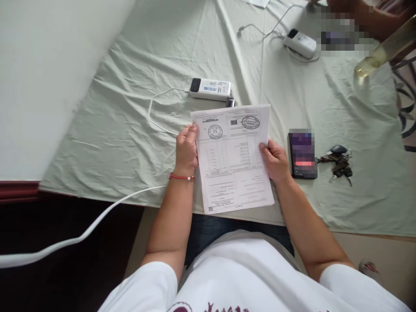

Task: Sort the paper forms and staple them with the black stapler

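A printed paper form [232, 160] with two round stamps is held up over the front edge of the table, its print upside down to me. My left hand [186, 147] grips its left edge, fingers closed around it, a red bracelet at the wrist. On the right edge my right hand [275, 159] pinches the paper with the thumb on top. Whether it is one sheet or a thin stack I cannot tell. Just beyond the form lies a white power bank [210, 89] with a cable, and a small dark object [230, 102] touches its near side.
A smartphone [303, 155] and a bunch of keys [339, 164] lie to the right. Farther back is another white power bank [300, 43] with cables. A co-worker's arm [370, 17] reaches in at the top right. A wrinkled pale green cloth [130, 130] covers the table.
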Motion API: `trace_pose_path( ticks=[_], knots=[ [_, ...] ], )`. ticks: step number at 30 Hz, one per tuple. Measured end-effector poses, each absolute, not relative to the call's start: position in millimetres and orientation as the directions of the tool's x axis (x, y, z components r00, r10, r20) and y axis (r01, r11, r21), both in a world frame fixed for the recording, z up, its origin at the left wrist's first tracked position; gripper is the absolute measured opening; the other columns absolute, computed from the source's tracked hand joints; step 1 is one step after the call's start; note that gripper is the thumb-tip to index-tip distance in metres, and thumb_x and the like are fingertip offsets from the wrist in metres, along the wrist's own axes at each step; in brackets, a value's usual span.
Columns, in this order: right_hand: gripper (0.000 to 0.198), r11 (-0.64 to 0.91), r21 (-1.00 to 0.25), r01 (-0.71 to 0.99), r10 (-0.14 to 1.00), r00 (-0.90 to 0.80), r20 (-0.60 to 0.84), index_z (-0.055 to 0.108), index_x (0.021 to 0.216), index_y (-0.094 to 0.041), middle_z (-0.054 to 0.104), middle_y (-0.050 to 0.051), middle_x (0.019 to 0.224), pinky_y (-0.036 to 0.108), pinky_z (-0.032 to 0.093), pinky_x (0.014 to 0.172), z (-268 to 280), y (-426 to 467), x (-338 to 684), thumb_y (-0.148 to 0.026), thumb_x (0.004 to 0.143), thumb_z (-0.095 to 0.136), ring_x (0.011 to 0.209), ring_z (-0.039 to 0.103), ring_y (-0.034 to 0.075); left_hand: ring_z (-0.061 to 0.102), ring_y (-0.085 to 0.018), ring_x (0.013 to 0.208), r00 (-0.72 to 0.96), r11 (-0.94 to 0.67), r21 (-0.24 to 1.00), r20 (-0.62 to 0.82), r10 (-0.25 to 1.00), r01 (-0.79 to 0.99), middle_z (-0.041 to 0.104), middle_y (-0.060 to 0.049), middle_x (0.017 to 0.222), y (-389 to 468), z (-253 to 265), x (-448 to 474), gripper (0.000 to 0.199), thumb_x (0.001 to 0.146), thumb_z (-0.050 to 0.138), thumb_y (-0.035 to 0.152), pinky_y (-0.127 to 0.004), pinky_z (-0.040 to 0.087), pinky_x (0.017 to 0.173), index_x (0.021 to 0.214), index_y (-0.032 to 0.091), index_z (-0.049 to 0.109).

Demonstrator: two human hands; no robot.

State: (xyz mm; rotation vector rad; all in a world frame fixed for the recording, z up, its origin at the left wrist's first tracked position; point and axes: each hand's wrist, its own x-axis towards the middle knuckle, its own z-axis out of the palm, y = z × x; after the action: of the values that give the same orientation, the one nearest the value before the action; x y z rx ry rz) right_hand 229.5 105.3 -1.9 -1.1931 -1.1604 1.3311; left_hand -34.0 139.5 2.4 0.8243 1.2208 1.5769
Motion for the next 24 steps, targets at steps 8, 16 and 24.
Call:
trace_pose_path(
  ticks=[8, 16, 24],
  knots=[
    [0.034, -0.086, -0.987, -0.134, 0.995, 0.042, -0.092, 0.071, 0.110, -0.026, 0.077, 0.001, 0.093, 0.034, 0.058, 0.067, -2, 102, 231, -0.056, 0.093, 0.073, 0.076, 0.071, 0.020, 0.077, -0.024, 0.085, -0.169, 0.096, 0.953, -0.149, 0.974, -0.287, 0.078, -0.005, 0.084, 130, 12, -29, 0.038, 0.075, 0.089, 0.051, -0.035, 0.063, 0.073, 0.084, 0.020, 0.070],
    [0.033, 0.057, -0.992, 0.113, 0.955, 0.283, 0.087, 0.068, 0.095, -0.023, 0.070, -0.001, 0.084, 0.030, 0.052, 0.067, -1, 106, 238, -0.050, 0.084, 0.084, 0.075, 0.064, 0.017, 0.074, -0.018, 0.080, -0.266, 0.094, 0.957, -0.169, 0.949, -0.273, 0.080, -0.003, 0.093, 127, 13, -26, 0.046, 0.066, 0.096, 0.049, -0.031, 0.061, 0.075, 0.089, 0.020, 0.070],
    [0.030, 0.053, -0.942, 0.333, 0.935, 0.314, 0.164, 0.061, 0.081, -0.026, 0.054, -0.003, 0.072, 0.030, 0.041, 0.059, -2, 107, 245, -0.051, 0.092, 0.073, 0.064, 0.050, 0.015, 0.071, -0.017, 0.080, -0.251, 0.078, 0.974, -0.131, 0.959, -0.213, 0.074, -0.002, 0.083, 127, 8, -29, 0.022, 0.083, 0.078, 0.040, -0.030, 0.059, 0.080, 0.089, 0.020, 0.070]
  ],
)
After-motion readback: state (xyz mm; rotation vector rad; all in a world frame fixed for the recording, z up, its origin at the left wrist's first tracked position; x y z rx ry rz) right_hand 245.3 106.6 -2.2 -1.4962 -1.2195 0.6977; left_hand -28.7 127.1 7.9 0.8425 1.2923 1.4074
